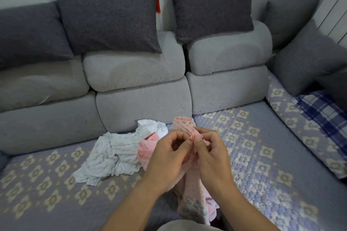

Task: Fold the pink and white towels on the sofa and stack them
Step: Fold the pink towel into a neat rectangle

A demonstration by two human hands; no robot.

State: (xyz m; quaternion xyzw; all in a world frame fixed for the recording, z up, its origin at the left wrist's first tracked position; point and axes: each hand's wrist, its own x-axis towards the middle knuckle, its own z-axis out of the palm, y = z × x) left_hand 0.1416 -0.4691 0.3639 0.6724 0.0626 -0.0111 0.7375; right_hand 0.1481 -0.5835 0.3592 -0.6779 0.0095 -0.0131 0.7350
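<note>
I hold a pink towel (193,189) bunched up in front of me over the sofa seat. My left hand (169,157) and my right hand (212,155) both pinch its upper edge between fingertips, close together; the rest hangs down toward my lap. A second pink towel (145,148) lies crumpled on the seat just left of my hands. Beside it, a white towel (107,157) lies rumpled, and another white cloth (152,126) is heaped behind it near the backrest.
The sofa seat (262,155) has a lilac quilted cover with flower patches. Grey back cushions (135,69) and dark grey pillows (107,18) line the rear. A blue plaid cloth (323,110) lies on the right corner section.
</note>
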